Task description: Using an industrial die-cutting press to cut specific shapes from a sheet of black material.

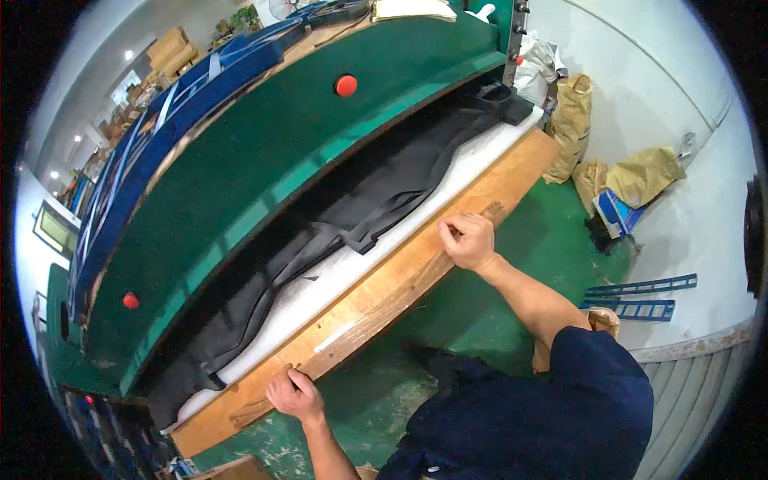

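A long wooden board (364,300) runs slantwise in front of a green machine (264,152). On it lies a white sheet or pad (320,294), with crumpled black material (376,200) along its far side, under the machine's green beam. My left hand (296,394) is closed at the board's near edge, toward its left end. Farther right, my right hand (469,242) is closed against the same edge, fingers curled and thumb bent. The undersides of both grips are hidden.
Red buttons (346,86) sit on the beam's front. Blue straps or strips (200,88) lie on top of the machine. Brown sacks (571,128) stand by the white wall at right, with blue slotted rails (640,296) below. A cardboard box (236,470) is at the lower left.
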`<state>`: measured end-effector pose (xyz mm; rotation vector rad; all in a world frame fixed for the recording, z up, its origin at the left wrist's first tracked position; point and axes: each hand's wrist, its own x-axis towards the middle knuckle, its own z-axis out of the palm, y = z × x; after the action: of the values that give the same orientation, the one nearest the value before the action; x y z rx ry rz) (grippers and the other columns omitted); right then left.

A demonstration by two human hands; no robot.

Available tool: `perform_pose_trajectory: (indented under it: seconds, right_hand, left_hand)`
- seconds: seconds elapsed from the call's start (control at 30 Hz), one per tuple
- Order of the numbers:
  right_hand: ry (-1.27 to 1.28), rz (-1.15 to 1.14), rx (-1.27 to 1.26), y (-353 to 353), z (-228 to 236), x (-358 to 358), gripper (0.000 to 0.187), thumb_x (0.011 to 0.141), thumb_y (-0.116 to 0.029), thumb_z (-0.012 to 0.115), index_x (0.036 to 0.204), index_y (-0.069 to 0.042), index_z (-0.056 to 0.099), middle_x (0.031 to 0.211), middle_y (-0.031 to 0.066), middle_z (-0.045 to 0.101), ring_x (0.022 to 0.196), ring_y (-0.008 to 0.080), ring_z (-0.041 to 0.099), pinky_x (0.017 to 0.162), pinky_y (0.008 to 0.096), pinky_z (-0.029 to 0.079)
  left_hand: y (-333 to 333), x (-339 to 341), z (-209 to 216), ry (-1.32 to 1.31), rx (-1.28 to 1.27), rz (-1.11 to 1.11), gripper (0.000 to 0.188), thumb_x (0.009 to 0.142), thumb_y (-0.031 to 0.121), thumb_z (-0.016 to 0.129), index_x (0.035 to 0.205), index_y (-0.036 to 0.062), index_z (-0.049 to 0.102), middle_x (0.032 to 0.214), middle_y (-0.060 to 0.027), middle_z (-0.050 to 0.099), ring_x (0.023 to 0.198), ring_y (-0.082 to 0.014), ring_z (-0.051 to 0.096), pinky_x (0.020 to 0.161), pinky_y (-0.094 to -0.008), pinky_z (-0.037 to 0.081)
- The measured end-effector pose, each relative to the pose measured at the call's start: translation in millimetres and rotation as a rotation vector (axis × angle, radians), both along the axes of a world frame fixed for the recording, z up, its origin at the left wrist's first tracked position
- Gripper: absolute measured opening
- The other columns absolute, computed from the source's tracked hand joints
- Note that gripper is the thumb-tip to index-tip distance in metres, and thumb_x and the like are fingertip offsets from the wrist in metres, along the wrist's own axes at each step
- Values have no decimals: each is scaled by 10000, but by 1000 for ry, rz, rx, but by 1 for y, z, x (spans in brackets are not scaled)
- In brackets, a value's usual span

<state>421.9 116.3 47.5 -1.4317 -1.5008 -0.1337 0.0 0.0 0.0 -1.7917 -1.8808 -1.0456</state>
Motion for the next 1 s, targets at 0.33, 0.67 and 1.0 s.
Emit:
perform_pose_trajectory:
  seconds: [0.33, 0.67, 1.0]
  right_hand:
    - [2, 214, -172, -34, -28, 16, 226, 836, -160, 650, 646, -49, 597, 649, 138, 623, 645, 352, 616, 630, 465, 477]
    - [-7, 208, -270, 4, -34, 0, 146, 830, -203, 669, 773, -72, 699, 727, 135, 658, 698, 353, 637, 674, 447, 514]
    - [351, 389, -69, 126, 77, -55, 212, 1048, -186, 516, 918, -20, 530, 818, 14, 490, 765, 98, 452, 693, 242, 395]
  left_hand:
    - [-47, 6, 3, -41, -285, -47, 183, 943, 143, 590, 819, 18, 641, 778, -157, 598, 811, -366, 566, 788, -481, 430]
    - [-11, -4, 9, -55, -236, -119, 95, 888, 115, 622, 867, 39, 675, 817, -139, 658, 781, -343, 604, 763, -458, 437]
    - [74, -141, 167, -212, 324, -31, 42, 896, 27, 619, 860, 5, 620, 807, -154, 625, 735, -353, 582, 653, -418, 459]
